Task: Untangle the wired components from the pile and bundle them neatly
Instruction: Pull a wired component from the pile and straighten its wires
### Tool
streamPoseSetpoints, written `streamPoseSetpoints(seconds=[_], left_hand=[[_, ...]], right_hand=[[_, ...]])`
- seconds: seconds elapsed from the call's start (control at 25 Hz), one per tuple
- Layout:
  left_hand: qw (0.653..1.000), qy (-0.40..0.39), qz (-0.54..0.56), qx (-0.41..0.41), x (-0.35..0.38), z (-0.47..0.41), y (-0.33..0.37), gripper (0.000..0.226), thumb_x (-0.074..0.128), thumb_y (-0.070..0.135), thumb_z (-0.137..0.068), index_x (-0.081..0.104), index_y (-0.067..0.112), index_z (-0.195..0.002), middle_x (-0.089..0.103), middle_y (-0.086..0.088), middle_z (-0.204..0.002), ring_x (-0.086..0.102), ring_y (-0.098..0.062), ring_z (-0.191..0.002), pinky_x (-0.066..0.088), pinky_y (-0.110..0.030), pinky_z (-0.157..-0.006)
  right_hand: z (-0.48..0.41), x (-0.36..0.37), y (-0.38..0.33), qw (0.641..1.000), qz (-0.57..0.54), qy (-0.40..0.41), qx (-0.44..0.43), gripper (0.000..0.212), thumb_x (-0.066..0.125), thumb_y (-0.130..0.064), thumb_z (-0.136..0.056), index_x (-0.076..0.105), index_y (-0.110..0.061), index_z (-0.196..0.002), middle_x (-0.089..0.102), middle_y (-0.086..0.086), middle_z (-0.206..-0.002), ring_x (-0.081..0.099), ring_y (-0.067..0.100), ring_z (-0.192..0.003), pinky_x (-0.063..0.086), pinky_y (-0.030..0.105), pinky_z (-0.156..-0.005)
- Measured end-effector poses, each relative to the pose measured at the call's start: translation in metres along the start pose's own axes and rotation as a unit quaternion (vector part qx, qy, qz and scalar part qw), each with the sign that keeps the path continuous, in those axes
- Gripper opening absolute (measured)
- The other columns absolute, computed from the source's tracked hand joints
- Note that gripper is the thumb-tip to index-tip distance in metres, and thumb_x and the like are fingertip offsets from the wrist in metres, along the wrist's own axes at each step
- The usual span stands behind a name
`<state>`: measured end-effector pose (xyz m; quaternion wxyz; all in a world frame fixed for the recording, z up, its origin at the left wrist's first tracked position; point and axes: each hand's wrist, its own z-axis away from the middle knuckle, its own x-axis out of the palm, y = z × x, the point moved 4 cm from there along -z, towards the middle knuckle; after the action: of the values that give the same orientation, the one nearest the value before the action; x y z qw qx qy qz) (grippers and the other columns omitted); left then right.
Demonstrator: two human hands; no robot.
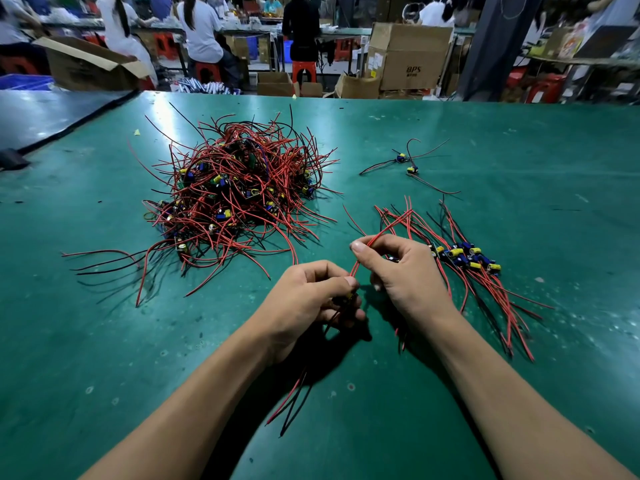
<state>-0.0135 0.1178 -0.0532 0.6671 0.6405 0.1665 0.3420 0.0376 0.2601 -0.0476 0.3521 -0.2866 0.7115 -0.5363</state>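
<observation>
The left hand [311, 292] is closed round one small part [348, 300], w/ wire ends hanging below the palm. The right hand [401, 268] pinches a red wire [360, 258] that runs up from it. The big pile [235, 195] lies well apart on the table [519, 133]; the sorted bunch [464, 261] is just beside the right hand. Best, I think: slide the pinch along the wire to straighten it, w/o hard pulling, then lay the part head-to-head w/ the bunch.
</observation>
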Motion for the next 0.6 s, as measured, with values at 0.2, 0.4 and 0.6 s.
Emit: streamPoseSetpoints(seconds=[0.2,0.4,0.6], left_hand=[[1.0,0.006,-0.015,0.014,0.002,0.0,0.0,0.014,0.059,0.012,-0.094,0.067,0.005,-0.085,0.073,-0.01,-0.077,0.07,-0.024,-0.063,0.057,-0.025,-0.059],[0.997,0.052,-0.049,0.037,-0.001,0.0,-0.003,0.015,0.059,0.008,-0.094,0.067,0.006,-0.081,0.07,-0.01,-0.068,0.069,-0.026,-0.058,0.056,-0.038,-0.067],[0.995,0.061,-0.06,0.045,-0.002,0.0,-0.002,0.018,0.058,0.005,-0.095,0.057,0.005,-0.077,0.066,-0.007,-0.061,0.063,-0.02,-0.049,0.053,-0.028,-0.053]], right_hand=[[0.006,0.009,0.001,0.983,-0.145,-0.073,0.082,0.014,0.069,-0.023,-0.093,0.074,-0.014,-0.084,0.059,-0.008,-0.055,0.044,0.008,-0.043,0.038,0.018,-0.042],[0.012,0.016,0.0,0.974,-0.174,-0.096,0.112,0.017,0.075,-0.022,-0.087,0.073,-0.006,-0.093,0.063,0.003,-0.067,0.052,0.009,-0.046,0.046,0.02,-0.043],[0.014,0.019,0.001,0.972,-0.136,-0.133,0.138,0.022,0.075,-0.028,-0.087,0.074,-0.006,-0.089,0.065,0.006,-0.068,0.057,0.016,-0.05,0.049,0.023,-0.047]])
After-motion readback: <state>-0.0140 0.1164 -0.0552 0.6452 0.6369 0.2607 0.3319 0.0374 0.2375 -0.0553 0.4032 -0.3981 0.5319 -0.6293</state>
